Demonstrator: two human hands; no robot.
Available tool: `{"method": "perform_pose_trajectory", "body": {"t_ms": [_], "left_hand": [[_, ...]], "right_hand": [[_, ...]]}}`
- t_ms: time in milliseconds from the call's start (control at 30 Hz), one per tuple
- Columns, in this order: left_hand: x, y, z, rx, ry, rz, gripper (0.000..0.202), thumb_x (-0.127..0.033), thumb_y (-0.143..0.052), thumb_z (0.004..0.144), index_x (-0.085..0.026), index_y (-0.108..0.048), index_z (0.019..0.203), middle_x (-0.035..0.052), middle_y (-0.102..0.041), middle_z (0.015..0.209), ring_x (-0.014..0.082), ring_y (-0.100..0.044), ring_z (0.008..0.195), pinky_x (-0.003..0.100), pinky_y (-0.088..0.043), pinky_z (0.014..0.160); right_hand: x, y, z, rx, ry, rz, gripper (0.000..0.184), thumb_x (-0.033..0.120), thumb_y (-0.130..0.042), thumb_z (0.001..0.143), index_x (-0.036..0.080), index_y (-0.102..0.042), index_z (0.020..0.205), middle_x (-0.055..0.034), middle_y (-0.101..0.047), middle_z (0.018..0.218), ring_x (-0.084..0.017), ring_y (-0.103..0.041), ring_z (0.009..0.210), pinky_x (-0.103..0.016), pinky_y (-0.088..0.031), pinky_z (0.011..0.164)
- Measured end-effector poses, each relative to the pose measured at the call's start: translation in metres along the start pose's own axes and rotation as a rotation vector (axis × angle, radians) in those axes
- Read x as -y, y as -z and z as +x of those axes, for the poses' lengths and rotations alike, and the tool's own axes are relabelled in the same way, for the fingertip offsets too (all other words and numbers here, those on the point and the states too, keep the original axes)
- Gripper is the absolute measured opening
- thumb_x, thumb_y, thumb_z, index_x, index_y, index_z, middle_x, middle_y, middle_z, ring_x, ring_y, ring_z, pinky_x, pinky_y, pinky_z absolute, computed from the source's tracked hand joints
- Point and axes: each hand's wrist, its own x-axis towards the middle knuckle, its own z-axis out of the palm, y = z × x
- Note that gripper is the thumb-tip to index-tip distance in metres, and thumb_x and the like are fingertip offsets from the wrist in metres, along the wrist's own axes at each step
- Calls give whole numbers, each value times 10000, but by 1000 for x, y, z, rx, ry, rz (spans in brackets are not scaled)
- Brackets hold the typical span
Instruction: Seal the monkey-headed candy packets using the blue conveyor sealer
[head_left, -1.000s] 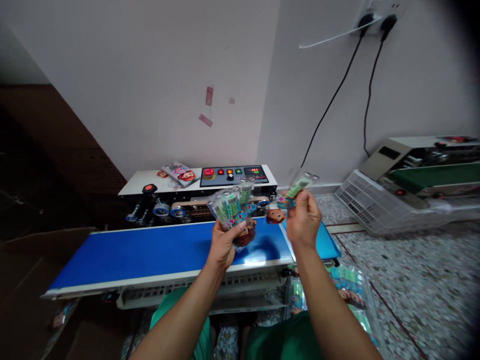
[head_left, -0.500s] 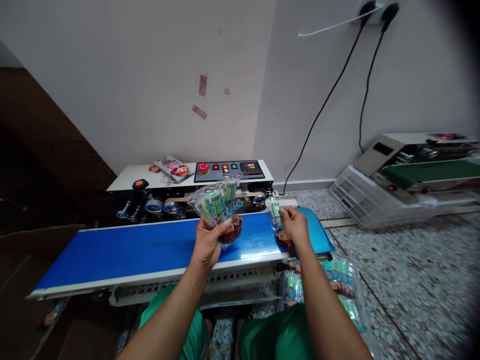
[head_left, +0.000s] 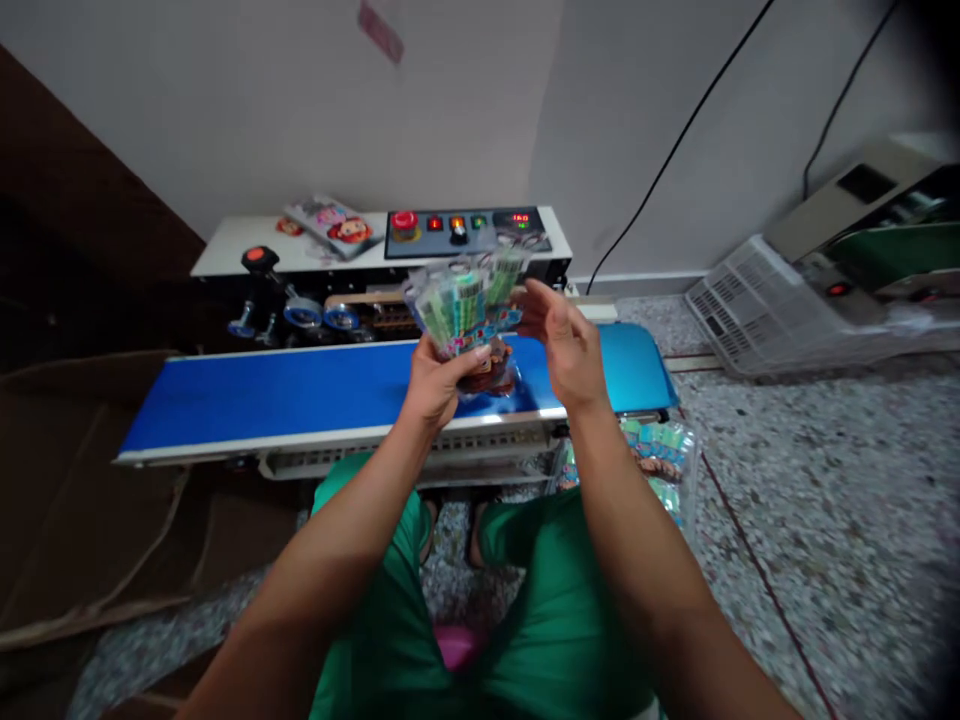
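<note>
My left hand is closed round a fanned bunch of small clear packets with green contents and cartoon-face cards, held above the blue conveyor belt of a sealing machine. My right hand is just to the right of the bunch, fingers spread and reaching toward its right side, holding nothing. Both forearms come up from my lap in green clothing.
A cartoon-face card pack lies on the machine's white top beside its control panel. More packets in a clear bag lie on the floor at my right. A white crate and a second machine stand far right. Brown cardboard lies left.
My right hand has left the belt's right end, where it set down one packet, and has come back empty to the bunch. The camera tilted downward.
</note>
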Motion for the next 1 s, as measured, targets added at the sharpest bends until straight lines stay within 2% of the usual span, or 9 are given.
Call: {"method": "perform_pose_trajectory", "body": {"t_ms": [100, 167, 333, 500, 700, 833, 1000], "left_hand": [[5, -5, -4, 50, 9, 4, 399, -195, -819, 536, -181, -619, 881, 0, -714, 792, 181, -678, 723, 333, -542, 737], [8, -6, -7, 70, 30, 5, 400, -213, -814, 546, -178, -609, 887, 4, -712, 800, 190, -681, 739, 347, -543, 743], [8, -4, -8, 73, 84, -18, 468, -227, -830, 513, -187, -572, 901, 21, -703, 827, 253, -689, 818, 405, -548, 728], [6, 2, -7, 72, 74, -37, 485, -205, -826, 515, -203, -559, 920, 6, -701, 793, 262, -695, 807, 416, -553, 704], [14, 12, -7, 48, 82, 1, 442, -205, -821, 522, -177, -576, 888, 34, -711, 792, 255, -699, 776, 386, -555, 691], [18, 12, -5, 52, 89, 21, 432, -217, -808, 554, -181, -578, 918, 35, -713, 799, 252, -697, 779, 377, -561, 672], [13, 11, -7, 21, 122, 51, 436, -211, -804, 566, -172, -581, 940, 56, -720, 788, 258, -697, 763, 368, -567, 635]], "right_hand": [[6, -14, -8, -72, 24, 31, 510, 603, -373, 854, 242, -620, 1117, -43, -621, 1040, -207, -567, 1026, -378, -477, 796], [1, -14, -9, -143, 61, -24, 518, 587, -320, 879, 236, -607, 1128, -44, -595, 1060, -206, -555, 1048, -378, -475, 801], [-14, 9, -2, -322, 147, -249, 556, 560, -184, 914, 221, -561, 1142, -71, -559, 1042, -194, -549, 1033, -348, -472, 784], [-17, 33, -6, -425, 137, -297, 504, 532, -201, 923, 201, -566, 1027, -58, -554, 923, -178, -562, 941, -341, -458, 778], [-27, 39, -13, -495, 131, -300, 429, 507, -271, 919, 190, -560, 924, -36, -547, 864, -176, -555, 887, -350, -429, 796], [-38, 38, -13, -522, 93, -295, 378, 479, -315, 918, 188, -555, 887, -31, -554, 840, -163, -551, 845, -333, -429, 786], [-41, 32, -6, -495, 92, -292, 360, 468, -325, 917, 196, -560, 901, -32, -552, 863, -167, -548, 881, -336, -422, 815]]}}
